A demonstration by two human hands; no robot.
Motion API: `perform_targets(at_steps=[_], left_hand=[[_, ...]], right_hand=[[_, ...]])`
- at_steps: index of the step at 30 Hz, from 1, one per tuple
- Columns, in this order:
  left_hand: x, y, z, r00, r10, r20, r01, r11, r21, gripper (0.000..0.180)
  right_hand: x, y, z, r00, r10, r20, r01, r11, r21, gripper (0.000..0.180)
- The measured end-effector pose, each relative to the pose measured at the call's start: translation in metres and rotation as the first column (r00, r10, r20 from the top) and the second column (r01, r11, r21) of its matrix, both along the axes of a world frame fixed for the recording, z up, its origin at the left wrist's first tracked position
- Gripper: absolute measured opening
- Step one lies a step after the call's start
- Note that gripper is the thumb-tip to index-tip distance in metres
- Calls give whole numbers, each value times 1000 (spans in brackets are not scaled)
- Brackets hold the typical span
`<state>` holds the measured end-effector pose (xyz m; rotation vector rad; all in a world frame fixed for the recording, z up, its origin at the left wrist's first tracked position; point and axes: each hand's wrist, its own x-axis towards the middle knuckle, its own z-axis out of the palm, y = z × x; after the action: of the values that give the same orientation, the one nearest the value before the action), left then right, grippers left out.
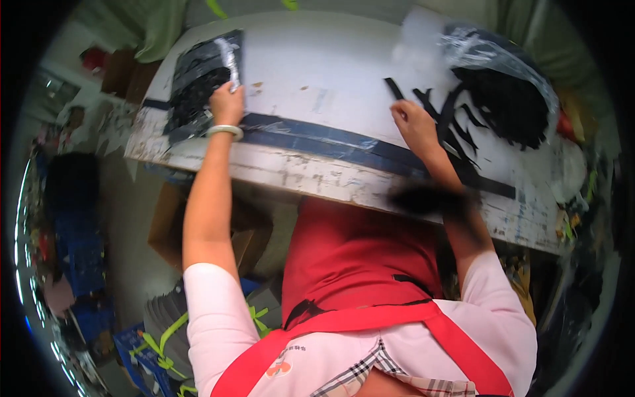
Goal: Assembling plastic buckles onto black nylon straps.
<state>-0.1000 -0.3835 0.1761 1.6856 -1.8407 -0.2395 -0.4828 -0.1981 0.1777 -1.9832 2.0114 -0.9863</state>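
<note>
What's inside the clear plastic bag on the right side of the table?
A black heap shows inside the plastic bag. Only its outer layer is visible; whatever lies deeper is covered.

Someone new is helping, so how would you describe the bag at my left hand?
At the left end of the white table, a dark plastic bag lies at your left hand. It looks flat and oblong, with a shiny streak near its right edge, unlike the bulkier bag at right.
</note>
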Motion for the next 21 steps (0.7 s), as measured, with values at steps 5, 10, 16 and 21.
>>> perform_targets(at_steps=[5, 10, 16, 21], left_hand=[[-16, -29, 5, 909, 46, 414, -126, 978, 168, 30], [4, -39, 5, 934, 63, 353, -153, 960, 235, 32], [0, -53, -5, 959, 66, 275, -138, 957, 253, 30], [-4, -60, -2, 976, -34, 214, -14, 975, 220, 24]], right_hand=[[-50, -58, -9, 893, -256, -370, 347, 916, 202, 34], [-40, -77, -25, 929, -185, -320, 293, 897, 332, 38], [-33, -59, -4, 961, -67, 269, -39, 927, 372, 31], [0, -14, 52, 709, 63, 702, -320, 916, 240, 25]])
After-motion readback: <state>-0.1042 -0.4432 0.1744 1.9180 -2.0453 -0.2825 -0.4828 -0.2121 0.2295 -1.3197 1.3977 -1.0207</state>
